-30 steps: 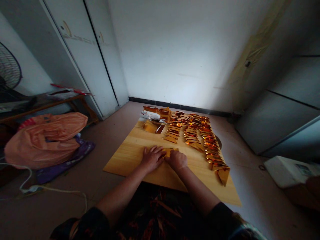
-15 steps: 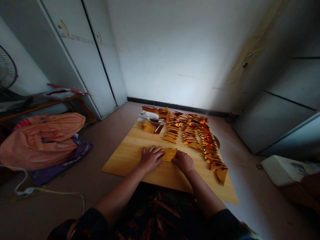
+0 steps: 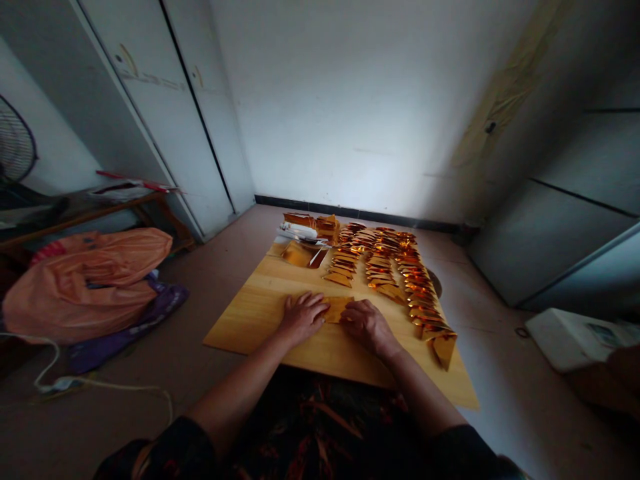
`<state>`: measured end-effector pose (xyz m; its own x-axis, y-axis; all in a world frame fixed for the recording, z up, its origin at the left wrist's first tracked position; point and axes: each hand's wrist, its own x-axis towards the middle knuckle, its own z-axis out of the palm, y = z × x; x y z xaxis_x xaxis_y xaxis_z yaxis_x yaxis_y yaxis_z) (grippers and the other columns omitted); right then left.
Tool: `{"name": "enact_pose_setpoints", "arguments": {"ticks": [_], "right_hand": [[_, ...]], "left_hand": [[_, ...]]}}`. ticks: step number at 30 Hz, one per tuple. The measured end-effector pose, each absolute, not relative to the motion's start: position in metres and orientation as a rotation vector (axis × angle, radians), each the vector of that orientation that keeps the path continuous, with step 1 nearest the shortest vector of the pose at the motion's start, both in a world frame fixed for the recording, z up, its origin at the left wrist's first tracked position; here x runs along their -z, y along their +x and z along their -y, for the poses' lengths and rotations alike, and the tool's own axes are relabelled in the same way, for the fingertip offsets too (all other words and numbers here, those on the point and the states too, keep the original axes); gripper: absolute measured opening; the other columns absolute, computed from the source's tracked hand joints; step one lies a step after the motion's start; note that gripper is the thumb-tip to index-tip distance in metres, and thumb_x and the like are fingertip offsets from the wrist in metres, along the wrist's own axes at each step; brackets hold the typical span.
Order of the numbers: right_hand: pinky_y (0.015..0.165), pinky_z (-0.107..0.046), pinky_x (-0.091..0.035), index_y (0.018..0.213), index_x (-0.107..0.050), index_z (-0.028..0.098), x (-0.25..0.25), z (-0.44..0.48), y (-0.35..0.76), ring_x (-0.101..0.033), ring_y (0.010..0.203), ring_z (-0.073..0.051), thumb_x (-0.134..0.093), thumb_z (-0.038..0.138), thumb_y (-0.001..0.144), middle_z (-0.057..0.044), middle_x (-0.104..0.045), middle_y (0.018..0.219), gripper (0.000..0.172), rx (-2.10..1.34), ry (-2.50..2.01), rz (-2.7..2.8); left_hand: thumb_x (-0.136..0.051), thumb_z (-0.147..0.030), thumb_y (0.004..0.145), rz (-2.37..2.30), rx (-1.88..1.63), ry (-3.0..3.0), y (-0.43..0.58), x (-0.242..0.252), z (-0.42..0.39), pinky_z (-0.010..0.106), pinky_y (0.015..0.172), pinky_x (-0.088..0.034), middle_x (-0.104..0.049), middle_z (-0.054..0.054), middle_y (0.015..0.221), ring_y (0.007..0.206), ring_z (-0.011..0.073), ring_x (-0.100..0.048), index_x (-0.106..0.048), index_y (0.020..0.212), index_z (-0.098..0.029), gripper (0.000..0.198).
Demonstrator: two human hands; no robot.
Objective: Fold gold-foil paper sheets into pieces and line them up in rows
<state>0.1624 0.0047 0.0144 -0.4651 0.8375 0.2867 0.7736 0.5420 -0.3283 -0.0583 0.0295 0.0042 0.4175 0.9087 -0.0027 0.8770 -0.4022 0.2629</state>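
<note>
A sheet of gold foil paper [image 3: 335,309] lies on the wooden board, its two ends covered by my hands. My left hand [image 3: 303,319] rests flat with fingers spread, its fingertips over the paper's left end. At the right end, the bent fingers of my right hand [image 3: 367,325] are closed on the paper's edge; the thumb is partly hidden. Farther back stand rows of folded gold foil pieces [image 3: 345,260], with a longer row [image 3: 420,290] along the board's right side.
At the board's [image 3: 245,310] back left are a flat gold sheet [image 3: 297,253], a white object [image 3: 299,231] and stacked gold foil [image 3: 327,228]. An orange bag [image 3: 90,280] and a white cord [image 3: 125,385] lie on the left. A white box [image 3: 565,340] stands at the right.
My right hand has shifted slightly at the paper's right end, its fingers now reaching a little farther left over it. My left hand stays in place.
</note>
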Motion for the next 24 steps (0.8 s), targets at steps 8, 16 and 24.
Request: {"name": "enact_pose_setpoints", "arguments": {"ticks": [8,16,24], "right_hand": [[0.076,-0.029,-0.032,0.095,-0.068,0.026,-0.002,-0.014,0.157,-0.052,0.092,-0.018,-0.047,0.031,0.096,-0.004,-0.066,0.095,0.021,-0.002,-1.282,2.584],[0.078,-0.029,-0.031,0.097,-0.067,0.026,-0.006,-0.012,0.152,-0.051,0.093,-0.018,-0.048,0.033,0.095,-0.004,-0.064,0.096,0.021,-0.036,-1.33,2.572],[0.073,-0.027,-0.031,0.09,-0.067,0.025,-0.013,-0.016,0.127,-0.053,0.095,-0.018,-0.06,0.028,0.082,-0.003,-0.062,0.097,0.011,-0.379,-1.805,2.214]], "left_hand": [[-0.057,-0.038,0.081,-1.536,-0.168,2.449,-0.06,-0.011,-0.031,0.062,0.104,-0.022,-0.043,-0.001,0.146,0.133,0.0305,-0.034,-0.055,0.124,-0.037,0.043],[-0.062,-0.044,0.077,-1.503,-0.156,2.466,-0.058,-0.02,-0.033,0.065,0.105,-0.018,-0.047,0.001,0.142,0.132,0.0315,-0.035,-0.059,0.119,-0.035,0.043],[-0.048,-0.035,0.089,-1.517,-0.134,2.402,-0.062,-0.015,-0.038,0.058,0.105,-0.025,-0.045,-0.002,0.144,0.133,0.0274,-0.035,-0.059,0.12,-0.038,0.034]]}}
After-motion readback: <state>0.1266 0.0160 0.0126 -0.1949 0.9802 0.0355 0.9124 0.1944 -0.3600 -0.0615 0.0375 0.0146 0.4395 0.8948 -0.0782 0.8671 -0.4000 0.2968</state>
